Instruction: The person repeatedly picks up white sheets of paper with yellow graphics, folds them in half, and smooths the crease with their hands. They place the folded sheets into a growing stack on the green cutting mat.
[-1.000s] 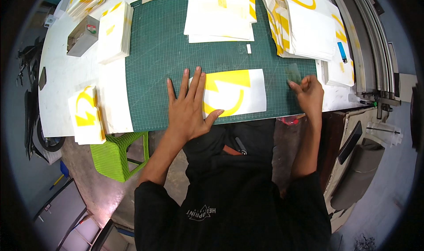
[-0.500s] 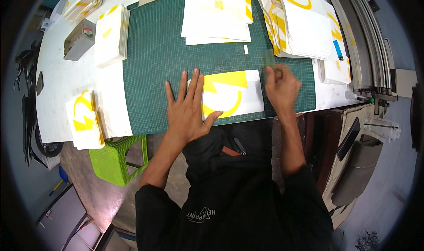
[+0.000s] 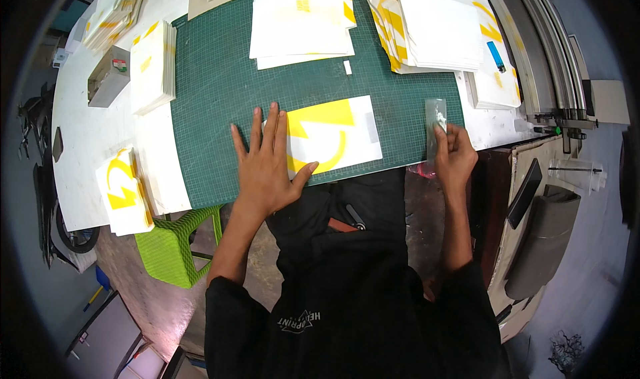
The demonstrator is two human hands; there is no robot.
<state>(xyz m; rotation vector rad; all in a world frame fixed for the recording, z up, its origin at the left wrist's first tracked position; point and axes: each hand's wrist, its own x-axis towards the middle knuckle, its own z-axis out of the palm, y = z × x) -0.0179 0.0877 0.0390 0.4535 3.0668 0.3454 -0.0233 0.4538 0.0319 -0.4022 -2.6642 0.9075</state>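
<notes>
My left hand [image 3: 265, 159] lies flat with fingers spread on the left part of a white sheet with yellow print [image 3: 333, 129]. That sheet rests on the green cutting mat [image 3: 220, 92], close to its front edge. To the right of the sheet, my right hand [image 3: 455, 154] pinches a narrow, see-through flat strip [image 3: 435, 112] between thumb and fingers, over the mat's right end. The strip's exact kind cannot be made out. Farther back on the mat lie white printed sheets [image 3: 300, 29], with a small white piece [image 3: 347, 68] just in front of them.
Stacks of yellow-and-white prints stand at the back right [image 3: 440, 36], at the left [image 3: 153, 69] and at the front left corner [image 3: 123, 192]. A blue lighter [image 3: 496, 57] lies on the right stack. A grey box [image 3: 109, 79] sits at left; a green stool [image 3: 173, 249] stands below the table.
My right hand has moved right, away from the sheet's edge, with the strip now upright and plainly visible. My left hand stays pressed on the sheet. The whole view has shifted slightly.
</notes>
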